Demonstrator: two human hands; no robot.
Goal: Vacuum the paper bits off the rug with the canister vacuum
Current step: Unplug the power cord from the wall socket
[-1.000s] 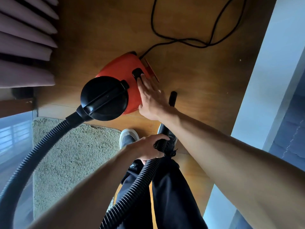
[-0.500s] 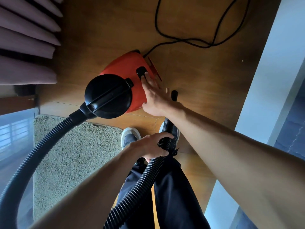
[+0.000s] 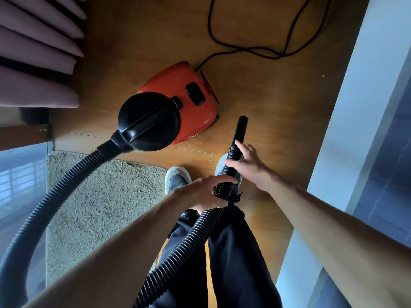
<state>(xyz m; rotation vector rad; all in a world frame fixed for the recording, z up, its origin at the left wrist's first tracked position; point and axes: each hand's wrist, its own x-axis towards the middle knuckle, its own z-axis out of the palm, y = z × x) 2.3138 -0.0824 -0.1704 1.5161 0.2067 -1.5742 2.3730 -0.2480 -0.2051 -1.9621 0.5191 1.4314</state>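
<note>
Canister vacuum (image 3: pixel 195 121), red-bodied with a black domed front (image 3: pixel 149 121), sits on the wooden floor (image 3: pixel 278 103) just beyond the far edge of the shaggy beige rug (image 3: pixel 100 196). Its black ribbed hose (image 3: pixel 189 238) leaves the dome, sweeps left over the rug, runs out of view at the bottom left and comes back up between the person's dark trouser legs (image 3: pixel 235 263) to the hands.

The left grip (image 3: pixel 200 192) is wrapped round the hose, fingers curled beneath it and the forefinger lying across the top. The right grip (image 3: pixel 246 165) is spread, with fingers straight and apart. Its thumb side rests against the hose a little further along, near where the ribs meet the smooth black end tube (image 3: pixel 241 127), without closing round it. That tube points away from the person over bare floor, to the right of the vacuum and apart from it.

Two shoes (image 3: pixel 176 178) stand at the rug's corner. A black power cord (image 3: pixel 244 50) loops across the floor from the vacuum's back. A pleated curtain (image 3: pixel 33 52) hangs at upper left, and a pale wall (image 3: pixel 355 107) runs down the right.
</note>
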